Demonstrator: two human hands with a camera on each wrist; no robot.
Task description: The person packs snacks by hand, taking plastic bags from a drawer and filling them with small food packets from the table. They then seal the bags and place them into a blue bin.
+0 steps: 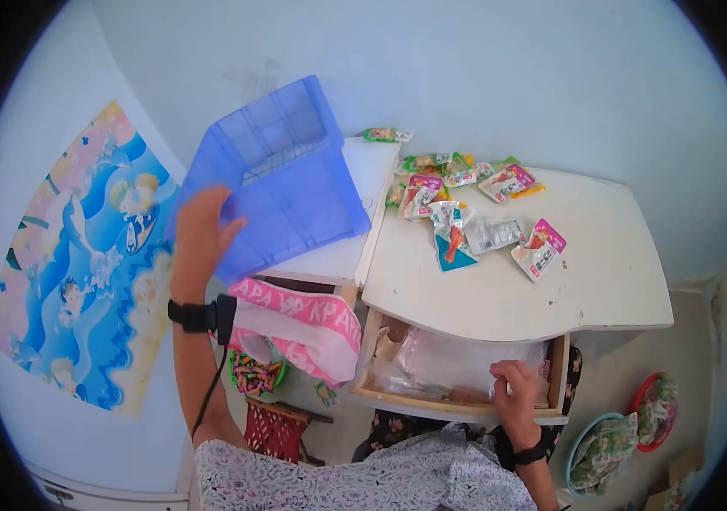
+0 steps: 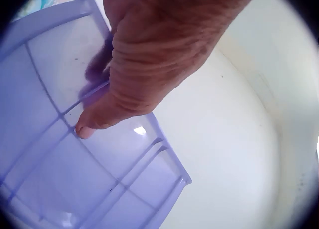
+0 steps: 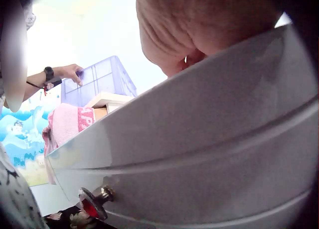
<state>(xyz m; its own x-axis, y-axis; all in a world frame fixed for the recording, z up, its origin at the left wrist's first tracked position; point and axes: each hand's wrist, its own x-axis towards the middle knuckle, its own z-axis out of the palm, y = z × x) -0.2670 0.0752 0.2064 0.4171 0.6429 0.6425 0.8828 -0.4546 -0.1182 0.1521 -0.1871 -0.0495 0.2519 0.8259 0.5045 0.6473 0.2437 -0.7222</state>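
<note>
A blue plastic crate stands tilted on the white surface at the left, its side wall gripped at the rim by the left hand. In the left wrist view the thumb of the left hand lies on one face of the crate wall, the fingers behind it. The right hand is at the front edge of the pulled-out drawer, fingers bent; the right wrist view shows the hand over the drawer front, its fingertips hidden. Clear plastic bags lie in the drawer.
Snack packets lie scattered on the white tabletop. A pink and white towel hangs over an open drawer at the left. Below are a green basket of wrapped items, a blue basin and a red basin.
</note>
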